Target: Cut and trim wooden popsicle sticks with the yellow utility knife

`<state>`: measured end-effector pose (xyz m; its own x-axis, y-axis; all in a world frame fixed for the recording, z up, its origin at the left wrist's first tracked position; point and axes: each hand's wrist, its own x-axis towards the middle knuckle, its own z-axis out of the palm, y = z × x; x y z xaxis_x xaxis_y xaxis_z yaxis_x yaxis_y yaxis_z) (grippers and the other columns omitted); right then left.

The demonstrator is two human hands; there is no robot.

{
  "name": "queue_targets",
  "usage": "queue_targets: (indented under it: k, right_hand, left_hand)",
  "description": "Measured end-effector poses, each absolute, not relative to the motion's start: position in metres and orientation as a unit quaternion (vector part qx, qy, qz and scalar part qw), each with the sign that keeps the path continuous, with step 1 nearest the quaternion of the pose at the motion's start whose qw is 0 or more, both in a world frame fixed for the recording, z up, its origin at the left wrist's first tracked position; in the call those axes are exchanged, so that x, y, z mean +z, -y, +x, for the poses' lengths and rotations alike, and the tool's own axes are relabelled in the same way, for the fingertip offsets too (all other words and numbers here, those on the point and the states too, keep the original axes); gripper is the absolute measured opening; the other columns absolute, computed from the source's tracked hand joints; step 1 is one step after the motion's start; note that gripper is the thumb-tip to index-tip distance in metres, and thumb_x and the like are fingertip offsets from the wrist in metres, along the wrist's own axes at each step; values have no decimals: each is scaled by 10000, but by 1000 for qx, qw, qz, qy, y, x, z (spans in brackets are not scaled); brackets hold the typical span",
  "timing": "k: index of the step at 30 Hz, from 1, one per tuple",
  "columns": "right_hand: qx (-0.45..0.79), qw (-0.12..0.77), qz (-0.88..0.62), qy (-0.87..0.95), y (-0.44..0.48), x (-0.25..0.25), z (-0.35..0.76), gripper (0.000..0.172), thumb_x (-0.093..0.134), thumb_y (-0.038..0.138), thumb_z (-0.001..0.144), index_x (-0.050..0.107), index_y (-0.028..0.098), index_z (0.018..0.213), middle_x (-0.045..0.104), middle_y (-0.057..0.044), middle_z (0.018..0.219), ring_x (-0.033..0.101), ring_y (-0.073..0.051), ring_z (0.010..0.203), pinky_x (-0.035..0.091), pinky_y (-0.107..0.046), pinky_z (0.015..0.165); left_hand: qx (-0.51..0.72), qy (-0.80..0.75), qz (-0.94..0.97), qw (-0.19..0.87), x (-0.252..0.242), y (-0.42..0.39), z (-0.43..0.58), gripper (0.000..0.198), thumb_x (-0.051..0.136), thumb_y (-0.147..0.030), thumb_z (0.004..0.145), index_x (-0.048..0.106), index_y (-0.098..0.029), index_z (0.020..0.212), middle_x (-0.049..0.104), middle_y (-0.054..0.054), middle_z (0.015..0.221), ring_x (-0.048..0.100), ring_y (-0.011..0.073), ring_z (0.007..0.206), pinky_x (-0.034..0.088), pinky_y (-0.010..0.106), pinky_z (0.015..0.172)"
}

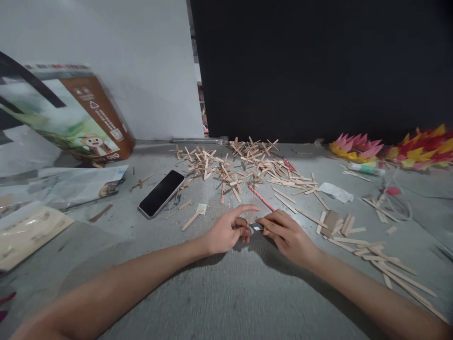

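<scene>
Forearms [141, 278] stretch from 8 and 4 o'clock over a worktop [198, 302], right grip [288, 238] clasping a small cutter [257, 227] at its 9 o'clock, handle mostly hidden; whether the left grip [226, 230], index outstretched, holds anything is unclear.

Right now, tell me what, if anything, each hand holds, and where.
The right hand grips a small bladed tool just behind its blade. Whether the partly curled left hand holds anything cannot be told.
</scene>
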<state>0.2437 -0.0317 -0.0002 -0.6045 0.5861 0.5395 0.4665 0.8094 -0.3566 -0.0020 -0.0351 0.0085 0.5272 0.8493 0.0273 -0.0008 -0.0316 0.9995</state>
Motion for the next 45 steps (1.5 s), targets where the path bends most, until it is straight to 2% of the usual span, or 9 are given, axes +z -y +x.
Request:
queue_targets:
  k: [13, 19, 24, 28, 31, 36, 40, 43, 45]
  right_hand:
    - [89, 325, -287, 897, 33, -2, 243, 356, 545, 180, 1054, 593, 276, 1394, 701, -94, 1066, 628, -245, 918, 550, -426, 796]
    - [92, 312, -295, 899, 31, -3, 242, 351, 526, 198, 1069, 576, 265, 1410, 687, -99, 1042, 607, -243, 921, 546, -432, 822]
    - [77, 307, -323, 892, 29, -5, 241, 269, 498, 230, 1084, 630, 234, 1319, 665, -90, 983, 602, -241, 899, 534, -403, 790]
    - [68, 304, -344, 886, 28, -6, 242, 275, 467, 262, 1099, 645, 232, 1307, 662, -91, 1007, 620, -247, 947, 538, -393, 844]
    - [71, 293, -361, 883, 29, -1, 243, 299, 448, 299, 1110, 662, 211, 1300, 665, -95, 1003, 626, -252, 980, 529, -387, 885]
    - [125, 222, -393, 883, 38, 17, 240, 298, 458, 330, 1112, 717, 225, 1216, 704, -78, 991, 678, -228, 993, 511, -318, 876]
    - [138, 229, -413, 871, 55, 23, 239, 364, 376, 339, 1131, 675, 214, 1298, 727, -108, 1134, 706, -226, 1055, 522, -317, 905]
    - [143, 256, -437, 850, 69, 19, 243, 407, 309, 336, 1136, 594, 193, 1388, 666, -149, 1338, 680, -244, 1172, 529, -355, 980]
    - [152, 285, -454, 830, 75, 13, 246, 419, 333, 363, 1124, 513, 197, 1464, 622, -161, 1396, 665, -261, 1205, 535, -394, 1013]
  left_hand:
    - [321, -339, 664, 583, 0, 33, -3, 755, 507, -54, 851, 463, -236, 1582, 638, -23, 708, 647, 134, 669, 517, 257, 705]
    - [340, -354, 625, 607, 4, 33, -1, 768, 510, -63, 870, 319, -228, 1596, 637, -35, 732, 596, 122, 645, 487, 247, 692]
    - [329, -392, 640, 573, 5, 28, 2, 527, 520, -92, 872, 387, -221, 1365, 606, -57, 709, 543, 131, 659, 415, 233, 651]
    - [329, -436, 659, 517, 4, 28, 14, 277, 502, -183, 960, 401, -229, 1213, 524, -77, 687, 462, 122, 607, 368, 234, 626]
    - [356, -457, 641, 504, 1, 34, 23, 234, 485, -241, 989, 373, -235, 1195, 523, -78, 712, 477, 127, 621, 377, 239, 636]
    - [390, -536, 630, 405, -3, 56, 28, 179, 464, -264, 989, 426, -215, 1157, 606, -46, 750, 534, 149, 652, 399, 272, 664]
    - [415, -542, 631, 368, -1, 68, 29, 218, 535, -286, 972, 416, -224, 1145, 604, -59, 751, 563, 151, 668, 420, 274, 687]
    - [427, -550, 631, 343, -3, 69, 30, 141, 506, -305, 999, 410, -232, 1072, 570, -66, 742, 569, 148, 678, 437, 279, 713]
    - [433, -560, 628, 323, -6, 68, 29, 99, 476, -304, 1013, 414, -232, 1039, 561, -59, 748, 576, 155, 698, 442, 289, 730]
